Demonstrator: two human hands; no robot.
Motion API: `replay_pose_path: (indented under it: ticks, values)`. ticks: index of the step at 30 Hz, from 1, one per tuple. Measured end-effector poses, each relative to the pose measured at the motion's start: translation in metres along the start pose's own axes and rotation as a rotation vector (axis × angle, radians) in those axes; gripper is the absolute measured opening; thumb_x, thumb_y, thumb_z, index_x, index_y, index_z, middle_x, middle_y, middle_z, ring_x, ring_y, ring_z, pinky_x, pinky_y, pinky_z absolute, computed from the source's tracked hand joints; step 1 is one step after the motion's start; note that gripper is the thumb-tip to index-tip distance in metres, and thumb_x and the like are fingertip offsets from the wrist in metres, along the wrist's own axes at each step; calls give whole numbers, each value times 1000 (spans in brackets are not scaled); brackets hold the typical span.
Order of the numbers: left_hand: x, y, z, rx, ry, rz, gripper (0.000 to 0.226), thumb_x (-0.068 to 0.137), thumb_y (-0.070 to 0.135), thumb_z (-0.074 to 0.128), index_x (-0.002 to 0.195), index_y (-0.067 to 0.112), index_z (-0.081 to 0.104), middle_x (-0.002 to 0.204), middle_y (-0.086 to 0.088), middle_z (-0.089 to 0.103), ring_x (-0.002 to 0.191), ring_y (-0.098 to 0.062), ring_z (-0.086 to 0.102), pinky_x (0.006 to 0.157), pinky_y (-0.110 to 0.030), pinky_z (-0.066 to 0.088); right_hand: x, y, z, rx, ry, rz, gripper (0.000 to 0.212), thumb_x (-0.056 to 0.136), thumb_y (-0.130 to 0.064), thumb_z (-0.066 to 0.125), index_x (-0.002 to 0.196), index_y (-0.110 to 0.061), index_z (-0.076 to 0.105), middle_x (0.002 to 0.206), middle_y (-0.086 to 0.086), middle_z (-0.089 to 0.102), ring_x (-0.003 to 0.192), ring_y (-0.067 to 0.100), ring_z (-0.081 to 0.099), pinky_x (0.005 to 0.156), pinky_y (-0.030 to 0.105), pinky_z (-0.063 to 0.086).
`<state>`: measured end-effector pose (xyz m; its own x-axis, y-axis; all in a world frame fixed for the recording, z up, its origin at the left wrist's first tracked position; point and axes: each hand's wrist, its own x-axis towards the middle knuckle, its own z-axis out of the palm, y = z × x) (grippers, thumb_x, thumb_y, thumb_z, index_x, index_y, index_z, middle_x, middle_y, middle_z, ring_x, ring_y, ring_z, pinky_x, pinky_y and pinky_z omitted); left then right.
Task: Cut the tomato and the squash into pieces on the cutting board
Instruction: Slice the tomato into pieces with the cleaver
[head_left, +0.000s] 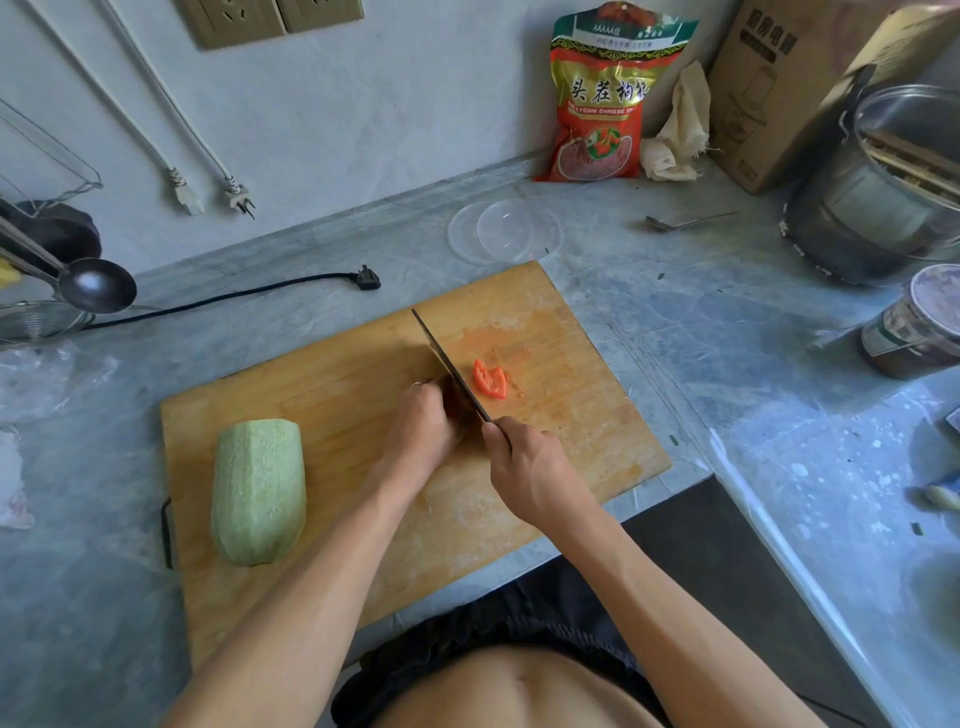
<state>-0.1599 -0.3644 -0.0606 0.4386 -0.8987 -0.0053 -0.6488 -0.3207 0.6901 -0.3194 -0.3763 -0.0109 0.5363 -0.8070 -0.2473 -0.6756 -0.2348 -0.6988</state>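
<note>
Red tomato slice (490, 379) lies mid cutting board (571, 415) | right hand (530, 467) grips knife (449, 364) | left hand (421, 431) curled, contents hidden | squash (258, 491) whole, uncut, board's left.

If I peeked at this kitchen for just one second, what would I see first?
Probably the two hands at the middle of the wooden cutting board: the right hand grips a big knife, and the left hand is curled against the blade. A bright red tomato piece lies just right of the blade. The pale green peeled squash sits whole at the board's left end.
</note>
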Motion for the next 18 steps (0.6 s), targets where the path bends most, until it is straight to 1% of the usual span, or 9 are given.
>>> replay_pose_path:
  ticks: [3,6,9,13,16,18]
  values:
    - [0,0,-2,16,-7,-30,14,79,17,73,91,12,75,90,-13,74,88,-33,68,62,-24,42,-1,3,4,-23,21,-35,34,105,-35,35,80,-16,47,54,1,42,44,20,37,43,29,25]
    - [-1,0,-2,3,-13,6,15,77,11,73,92,9,75,93,-13,75,89,-34,68,66,-30,50,-8,9,5,-43,12,-23,33,105,-37,35,79,-19,45,53,2,44,43,22,38,43,33,27]
    - [0,-3,-1,-4,-14,6,18,78,10,73,96,9,75,95,-12,75,90,-31,69,69,-28,49,-12,14,5,-37,11,-26,32,105,-37,35,80,-20,45,53,2,44,43,23,38,45,34,28]
    - [1,-6,1,10,-11,1,16,81,19,73,96,13,75,94,-12,74,89,-31,67,69,-30,51,-4,13,5,-11,26,-31,31,105,-36,36,80,-20,45,53,1,41,43,20,34,45,31,23]
    - [1,-7,2,25,-16,-15,15,83,23,69,91,12,73,88,-13,72,84,-32,66,66,-35,49,0,8,0,50,0,-5,36,105,-34,37,71,-23,41,55,1,43,47,19,36,49,33,27]
    - [1,-9,3,47,-19,-44,15,84,24,68,87,9,70,85,-14,68,80,-31,63,64,-31,42,1,8,-8,140,-18,45,38,105,-34,37,68,-22,42,56,0,46,47,17,40,49,32,33]
